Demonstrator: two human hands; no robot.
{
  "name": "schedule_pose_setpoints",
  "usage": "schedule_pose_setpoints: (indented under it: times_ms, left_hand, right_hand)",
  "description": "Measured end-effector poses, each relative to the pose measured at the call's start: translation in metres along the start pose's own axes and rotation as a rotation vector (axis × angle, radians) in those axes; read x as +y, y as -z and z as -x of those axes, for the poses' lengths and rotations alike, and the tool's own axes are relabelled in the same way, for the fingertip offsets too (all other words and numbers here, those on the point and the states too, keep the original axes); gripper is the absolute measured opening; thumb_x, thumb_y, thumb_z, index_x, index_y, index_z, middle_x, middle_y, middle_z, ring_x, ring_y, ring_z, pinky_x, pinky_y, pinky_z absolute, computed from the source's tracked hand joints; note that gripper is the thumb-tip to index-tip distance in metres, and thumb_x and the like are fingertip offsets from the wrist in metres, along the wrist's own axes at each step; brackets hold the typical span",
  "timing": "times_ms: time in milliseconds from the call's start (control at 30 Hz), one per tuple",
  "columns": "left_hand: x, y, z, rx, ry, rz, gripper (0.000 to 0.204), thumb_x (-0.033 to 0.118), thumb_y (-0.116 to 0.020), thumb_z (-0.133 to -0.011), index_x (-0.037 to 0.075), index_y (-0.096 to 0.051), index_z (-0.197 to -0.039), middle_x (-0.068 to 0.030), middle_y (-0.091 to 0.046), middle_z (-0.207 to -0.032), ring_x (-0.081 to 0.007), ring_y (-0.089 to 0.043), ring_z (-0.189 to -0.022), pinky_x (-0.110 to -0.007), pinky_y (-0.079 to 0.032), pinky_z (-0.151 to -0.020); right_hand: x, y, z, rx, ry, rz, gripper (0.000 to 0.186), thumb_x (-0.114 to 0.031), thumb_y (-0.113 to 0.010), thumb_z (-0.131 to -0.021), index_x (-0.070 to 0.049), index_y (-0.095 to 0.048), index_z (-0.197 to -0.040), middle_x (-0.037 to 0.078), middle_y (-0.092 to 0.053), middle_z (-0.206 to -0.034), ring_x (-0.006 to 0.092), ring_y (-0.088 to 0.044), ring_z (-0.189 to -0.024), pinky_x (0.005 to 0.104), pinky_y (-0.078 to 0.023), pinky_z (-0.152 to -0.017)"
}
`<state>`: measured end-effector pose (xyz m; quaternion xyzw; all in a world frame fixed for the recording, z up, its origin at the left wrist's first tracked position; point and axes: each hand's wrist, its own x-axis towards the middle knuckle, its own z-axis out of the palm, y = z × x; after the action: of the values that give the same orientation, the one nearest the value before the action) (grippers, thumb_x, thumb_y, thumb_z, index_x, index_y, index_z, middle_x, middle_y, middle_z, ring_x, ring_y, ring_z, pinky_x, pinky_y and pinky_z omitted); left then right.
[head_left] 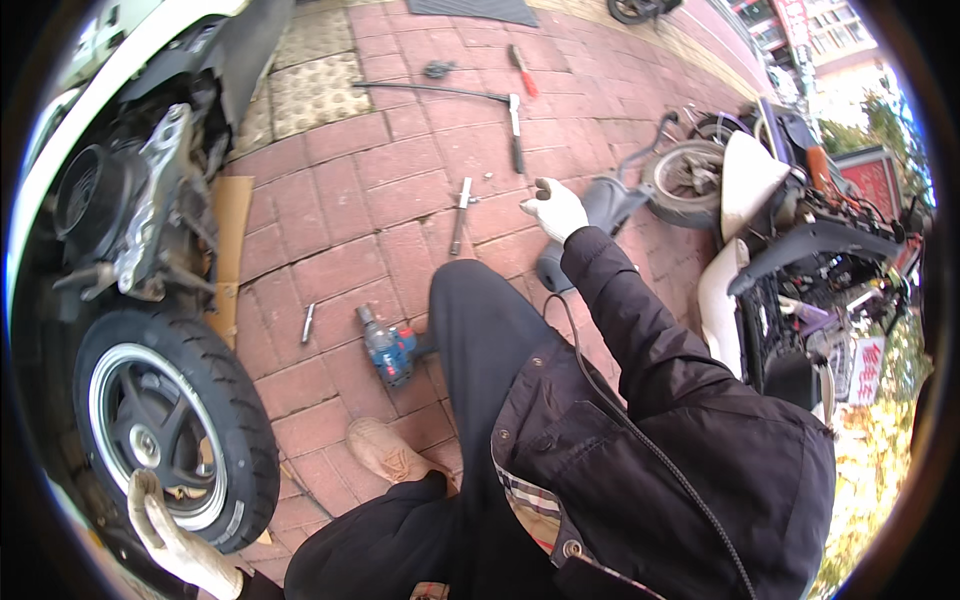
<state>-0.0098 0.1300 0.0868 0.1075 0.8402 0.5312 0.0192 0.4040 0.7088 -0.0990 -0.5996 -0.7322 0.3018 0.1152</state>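
My left hand (170, 530), in a white glove, is at the lower left against the scooter wheel (143, 440), fingers stretched out. The wheel has a black tire and silver rim, below exposed scooter mechanics (145, 230). My right hand (553, 210), also gloved, reaches out over the bricks, fingers apart and slightly bent, holding nothing visible. It is above or beside a grey exhaust muffler (604, 205). A socket tool (459, 220) lies left of it. A blue power tool (393, 355) and a small metal socket piece (308, 322) lie by my knee.
A long-handled wrench (516, 135), red-handled tool (525, 72) and dark small part (440, 69) lie on brick paving (330, 170). Cardboard (230, 225) is beside the left scooter. A partly dismantled scooter (750, 180) stands at right. A dark mat (470, 12) lies at the back.
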Motion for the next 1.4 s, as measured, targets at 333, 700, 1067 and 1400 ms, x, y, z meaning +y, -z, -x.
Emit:
schedule_pose_setpoints:
  times_ms: [333,700,1067,1400]
  left_hand:
    - [0.07,-0.044,-0.103,-0.413,-0.565,-0.023,0.033,0.018,-0.055,-0.11,-0.006,-0.068,-0.129,-0.0171,-0.068,-0.135,-0.0286,-0.063,-0.128,-0.038,-0.043,-0.116]
    - [0.178,0.0,-0.015,-0.605,-0.01,0.193,0.023,0.011,-0.066,-0.101,-0.002,-0.075,-0.119,-0.0122,-0.075,-0.116,-0.023,-0.069,-0.112,-0.036,-0.052,-0.103]
    - [0.288,-0.043,0.183,-0.887,0.844,0.37,0.022,0.002,-0.067,-0.105,-0.004,-0.072,-0.125,-0.0077,-0.076,-0.114,-0.0141,-0.071,-0.105,-0.028,-0.056,-0.097]
    - [0.41,-0.184,0.3,-0.911,0.938,0.322,0.048,0.009,-0.065,-0.107,-0.003,-0.052,-0.151,-0.018,-0.065,-0.139,-0.0254,-0.07,-0.121,-0.039,-0.065,-0.092]
  right_hand:
    - [0.025,0.062,0.052,0.138,-0.097,0.276,0.07,-0.029,-0.083,-0.085,0.006,-0.063,-0.142,0.025,-0.073,-0.133,0.0352,-0.07,-0.127,0.0397,-0.054,-0.109]
    - [-0.114,0.148,0.145,-0.226,-0.085,0.24,0.069,-0.024,-0.082,-0.087,0.007,-0.06,-0.144,0.025,-0.068,-0.143,0.0324,-0.065,-0.135,0.0392,-0.05,-0.114]
    - [-0.094,0.361,0.246,-0.215,-0.486,-0.025,0.074,-0.021,-0.076,-0.091,0.002,-0.051,-0.157,0.027,-0.064,-0.148,0.0326,-0.064,-0.137,0.0385,-0.049,-0.114]
    - [0.02,0.426,0.215,-0.273,-0.583,-0.101,0.075,-0.021,-0.077,-0.093,0.003,-0.048,-0.158,0.027,-0.064,-0.148,0.033,-0.063,-0.138,0.0388,-0.048,-0.116]
